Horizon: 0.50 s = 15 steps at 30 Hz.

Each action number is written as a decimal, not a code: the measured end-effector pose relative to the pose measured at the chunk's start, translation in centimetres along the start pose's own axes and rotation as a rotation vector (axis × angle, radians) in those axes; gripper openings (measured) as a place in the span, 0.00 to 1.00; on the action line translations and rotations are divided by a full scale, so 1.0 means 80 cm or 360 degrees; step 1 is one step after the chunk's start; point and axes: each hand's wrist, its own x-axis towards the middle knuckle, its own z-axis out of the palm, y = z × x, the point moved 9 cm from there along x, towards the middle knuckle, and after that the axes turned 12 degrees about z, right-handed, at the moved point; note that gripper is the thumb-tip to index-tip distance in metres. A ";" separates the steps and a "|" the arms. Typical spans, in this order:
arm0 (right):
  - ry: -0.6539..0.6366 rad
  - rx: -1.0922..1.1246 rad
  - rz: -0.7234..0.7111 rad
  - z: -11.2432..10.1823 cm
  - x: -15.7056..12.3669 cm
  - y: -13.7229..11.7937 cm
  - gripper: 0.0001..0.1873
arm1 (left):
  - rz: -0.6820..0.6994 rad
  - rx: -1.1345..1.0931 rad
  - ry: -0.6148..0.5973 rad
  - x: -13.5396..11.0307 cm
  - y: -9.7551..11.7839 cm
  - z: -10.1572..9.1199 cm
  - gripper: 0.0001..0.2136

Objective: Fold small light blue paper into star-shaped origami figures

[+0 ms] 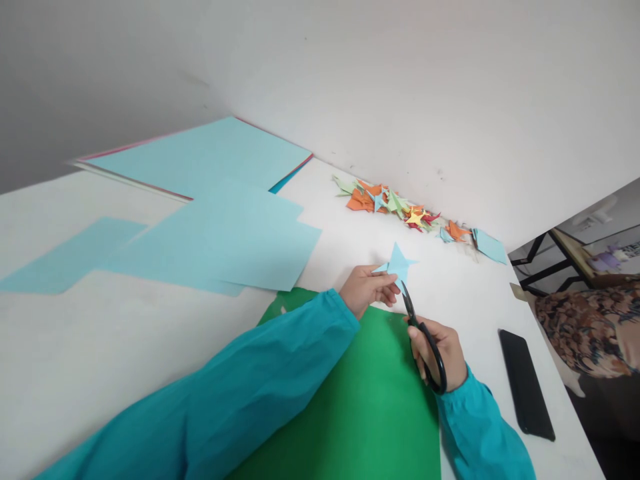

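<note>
My left hand (367, 289) pinches a small light-blue folded paper star (400, 264) just above the white table (100, 347). My right hand (440, 353) grips black scissors (423, 333) by the handles. The blades point up at the lower edge of the star. Both arms wear teal sleeves. A green paper sheet (360, 400) lies under my hands.
Light-blue paper sheets (220, 233) lie spread at the left, with a stack of coloured sheets (200, 150) behind. A row of several folded paper pieces (395, 203) lines the wall. A black phone (526, 383) lies at the right near the table edge.
</note>
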 end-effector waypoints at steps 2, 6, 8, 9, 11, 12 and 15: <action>0.0005 -0.0003 0.0010 0.000 -0.001 0.000 0.25 | 0.0000 -0.0004 0.0003 0.000 0.000 0.000 0.11; 0.0003 0.0008 0.0019 0.001 -0.002 -0.001 0.25 | 0.0008 -0.0005 0.0018 -0.001 0.002 -0.001 0.11; 0.0011 0.0010 0.0028 0.000 -0.002 -0.001 0.26 | 0.0009 -0.0003 0.0015 -0.001 0.002 0.000 0.11; 0.0017 0.0010 0.0036 0.000 -0.002 -0.001 0.26 | 0.0009 -0.0005 0.0013 -0.001 0.002 0.000 0.11; 0.0029 0.0014 0.0061 -0.001 -0.002 -0.001 0.27 | 0.0010 -0.0011 0.0012 0.000 0.001 -0.001 0.10; 0.0036 0.0018 0.0077 -0.001 -0.002 -0.001 0.27 | 0.0008 -0.0014 0.0009 0.000 0.001 -0.001 0.10; 0.0057 0.0035 0.0110 -0.002 -0.003 0.000 0.27 | 0.0018 -0.0037 0.0021 0.001 0.001 -0.002 0.10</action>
